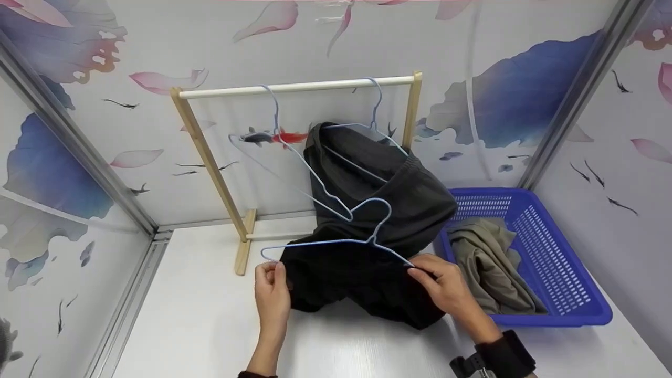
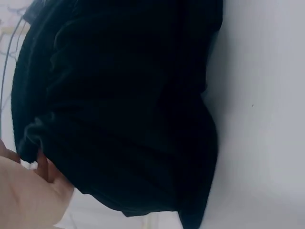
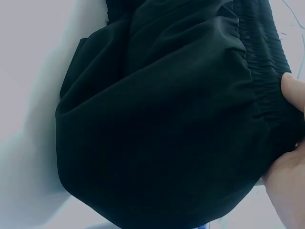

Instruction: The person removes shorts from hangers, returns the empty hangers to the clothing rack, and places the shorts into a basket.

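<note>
Black shorts [image 1: 362, 278] with a gathered elastic waistband [image 3: 259, 62] hang between both hands above the white table. A light blue hanger [image 1: 325, 242] lies along the waistband, its hook pointing up and its left end sticking out past the cloth. My left hand [image 1: 272, 296] pinches the waistband's left corner, just under that end. My right hand [image 1: 446, 286] grips the waistband's right corner near the hanger's right arm, thumb on the outside in the right wrist view. Whether the right fingers also hold the hanger is hard to tell.
Behind stands a wooden rack [image 1: 210, 163] with a white rail [image 1: 315, 86]. On it hang a bare blue hanger [image 1: 310, 165] and a dark grey garment [image 1: 378, 184] on another hanger. At right, a blue basket [image 1: 562, 247] holds an olive garment [image 1: 488, 268].
</note>
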Motion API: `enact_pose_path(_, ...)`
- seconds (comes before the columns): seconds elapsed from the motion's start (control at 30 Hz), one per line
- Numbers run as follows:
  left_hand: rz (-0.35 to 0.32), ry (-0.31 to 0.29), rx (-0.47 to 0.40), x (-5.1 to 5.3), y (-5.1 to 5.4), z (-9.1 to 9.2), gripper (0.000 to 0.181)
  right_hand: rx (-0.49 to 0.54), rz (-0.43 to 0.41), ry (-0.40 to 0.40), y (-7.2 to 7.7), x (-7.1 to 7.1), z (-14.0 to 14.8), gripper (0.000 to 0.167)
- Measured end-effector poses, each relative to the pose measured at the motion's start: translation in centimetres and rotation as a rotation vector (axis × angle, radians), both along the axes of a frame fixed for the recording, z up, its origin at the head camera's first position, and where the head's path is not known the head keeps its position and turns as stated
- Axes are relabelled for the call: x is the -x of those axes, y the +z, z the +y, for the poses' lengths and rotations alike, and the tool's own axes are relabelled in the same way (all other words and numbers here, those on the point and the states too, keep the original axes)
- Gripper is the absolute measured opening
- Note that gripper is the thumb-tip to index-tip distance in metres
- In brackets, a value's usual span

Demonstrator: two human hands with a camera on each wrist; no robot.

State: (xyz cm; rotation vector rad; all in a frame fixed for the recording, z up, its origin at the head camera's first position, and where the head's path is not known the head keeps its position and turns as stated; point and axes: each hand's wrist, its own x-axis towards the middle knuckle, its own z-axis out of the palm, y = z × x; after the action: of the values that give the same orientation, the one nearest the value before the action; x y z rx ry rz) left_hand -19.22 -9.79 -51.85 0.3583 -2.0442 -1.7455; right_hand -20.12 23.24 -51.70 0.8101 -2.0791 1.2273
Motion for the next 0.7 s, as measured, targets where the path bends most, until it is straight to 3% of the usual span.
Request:
enact_pose_path(0.07,0.047,0.059,0.093,0.0,0.1,0.3,0.011,-0.007,0.011,0.003,0.2,0.0,-0.1,0.026)
enact_pose_path(0.17,0.175,0.116,0.266,-0.2,0.5,0.9,0.015,-0.012,0.022,0.022,0.4,0.1,-0.3,0.025)
enact_pose_path(0.3,0.425,0.081,0.553,-0.4,1.4,2.5,0.016,-0.018,0.022,0.039,0.5,0.0,-0.8,0.024)
enact_pose_path(0.37,0.529,0.039,0.635,-0.4,1.9,3.5,0.015,-0.017,0.022,0.037,0.6,-0.1,-1.1,0.024)
enact_pose_path(0.5,0.625,-0.044,0.648,-0.4,2.6,5.4,0.008,-0.014,0.034,0.02,0.7,-0.4,-1.8,0.027)
enact_pose_path(0.6,0.622,-0.099,0.604,-0.4,2.8,6.7,0.003,-0.016,0.052,0.008,0.6,-0.4,-2.1,0.029)
enact_pose_path(0.7,0.571,-0.161,0.518,-0.6,3.2,7.9,0.004,-0.016,0.064,0.004,0.4,-0.3,-2.1,0.028)
